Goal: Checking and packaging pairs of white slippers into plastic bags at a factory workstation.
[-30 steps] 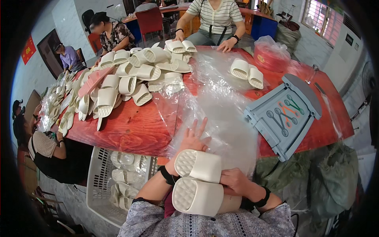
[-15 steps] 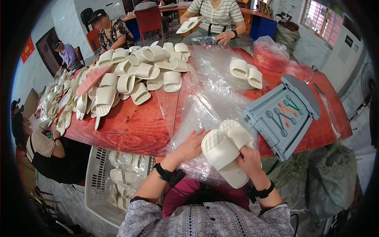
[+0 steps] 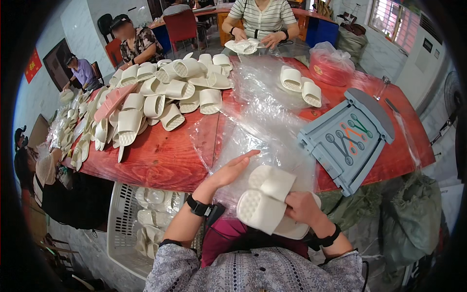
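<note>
A pair of cream slippers (image 3: 260,210) is in my right hand (image 3: 302,208), above my lap at the table's front edge. The fingers of that hand are closed around the slippers, and the grip is partly hidden by them. My left hand (image 3: 229,171) has its fingers stretched out, over the clear plastic bags (image 3: 245,134) and just left of the slippers; it holds nothing. The bags lie in a loose layer across the middle of the red table (image 3: 155,160). Another cream pair (image 3: 300,85) rests on the bags farther back.
A heap of cream slippers (image 3: 170,90) with a pink slipper (image 3: 114,102) covers the table's left side. To the right is a grey-blue folding stool (image 3: 343,141). A red bag-covered tub (image 3: 332,65) stands behind. A white basket (image 3: 119,228) sits below left. A person (image 3: 262,22) handles slippers opposite.
My right hand has lowered the slippers toward my lap and tilted them. My left hand has come up off the bags, turned on edge. The person opposite has brought both hands to their slippers.
</note>
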Motion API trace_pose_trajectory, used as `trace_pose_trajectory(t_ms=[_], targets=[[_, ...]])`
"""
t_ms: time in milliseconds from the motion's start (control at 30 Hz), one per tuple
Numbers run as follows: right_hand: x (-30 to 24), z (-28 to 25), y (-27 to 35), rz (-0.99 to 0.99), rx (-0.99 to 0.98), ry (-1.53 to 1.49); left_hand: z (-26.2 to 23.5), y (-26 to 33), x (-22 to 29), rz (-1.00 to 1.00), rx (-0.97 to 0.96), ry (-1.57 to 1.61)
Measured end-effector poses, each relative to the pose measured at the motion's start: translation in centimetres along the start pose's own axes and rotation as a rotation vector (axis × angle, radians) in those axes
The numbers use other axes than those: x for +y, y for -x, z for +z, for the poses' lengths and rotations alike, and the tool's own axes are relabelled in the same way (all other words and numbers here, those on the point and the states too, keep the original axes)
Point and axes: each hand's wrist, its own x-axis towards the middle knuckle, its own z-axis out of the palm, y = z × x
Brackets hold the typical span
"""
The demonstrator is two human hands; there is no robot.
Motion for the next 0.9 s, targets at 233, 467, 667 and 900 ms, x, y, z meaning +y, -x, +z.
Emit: trace_pose_trajectory(t_ms=[233,467,667,900], targets=[[-0.8,-0.3,-1.0,0.274,0.252,0.112,3.6,1.9,3.3,0.158,0.007,-0.719],[0.9,-0.9,-0.2,0.376,0.367,0.053,3.3,2.3,4.7,0.315,0.029,-0.892],[-0.1,0.0,-0.4,0.103,0.269,0.214,4.3,2.1,4.8,0.346,-0.018,-0.746],[-0.5,1.0,-0.9,0.117,0.259,0.202,6.8,1.2,5.1,0.409,-0.01,-0.859]])
